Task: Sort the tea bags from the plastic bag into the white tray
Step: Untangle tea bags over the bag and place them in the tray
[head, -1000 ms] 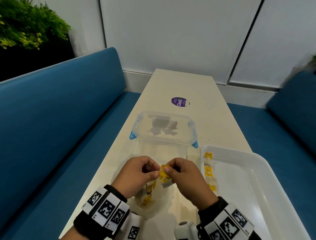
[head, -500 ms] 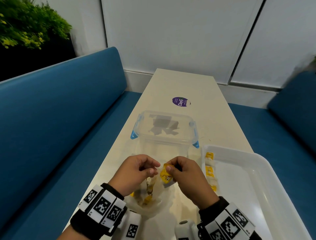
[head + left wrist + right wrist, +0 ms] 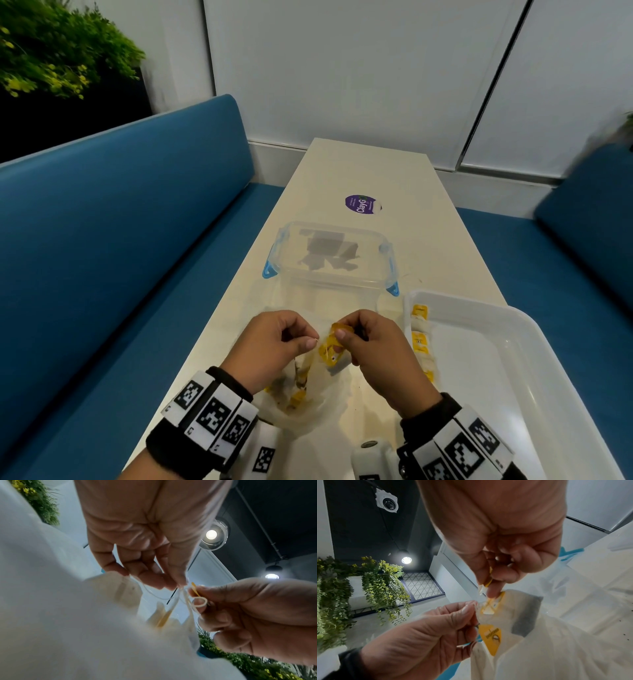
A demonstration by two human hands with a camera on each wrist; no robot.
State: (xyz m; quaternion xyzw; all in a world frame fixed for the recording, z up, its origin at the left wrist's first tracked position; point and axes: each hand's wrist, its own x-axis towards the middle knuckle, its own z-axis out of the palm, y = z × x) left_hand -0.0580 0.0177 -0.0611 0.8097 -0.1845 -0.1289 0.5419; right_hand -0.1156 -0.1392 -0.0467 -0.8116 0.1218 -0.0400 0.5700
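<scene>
We hold both hands close together above the clear plastic bag (image 3: 308, 394), which lies crumpled on the pale surface (image 3: 411, 192) just in front of us. Our left hand (image 3: 274, 342) has its fingers curled, thumb and forefinger pinched on the thin edge of the bag – the left wrist view shows the film gathered at those fingertips (image 3: 178, 582). Our right hand (image 3: 373, 346) is curled too, pinching a yellow-tagged tea bag (image 3: 330, 351) at the bag's mouth; from the right wrist view the yellow tag (image 3: 488, 582) sits between thumb and forefinger. More tea bags (image 3: 294, 394) lie inside the plastic bag, below our left hand, their yellow tags showing through the film.

The white tray (image 3: 534, 325) stands to the right, just beside our right hand, and a row of tea bags (image 3: 421, 342) lies along its left wall. Beyond our hands stands a clear lidded container (image 3: 332, 257) with blue clips – its contents are only grey shapes through the lid. Farther along the surface is a round purple sticker (image 3: 362, 205). Blue bench seats (image 3: 120, 240) run along both sides.
</scene>
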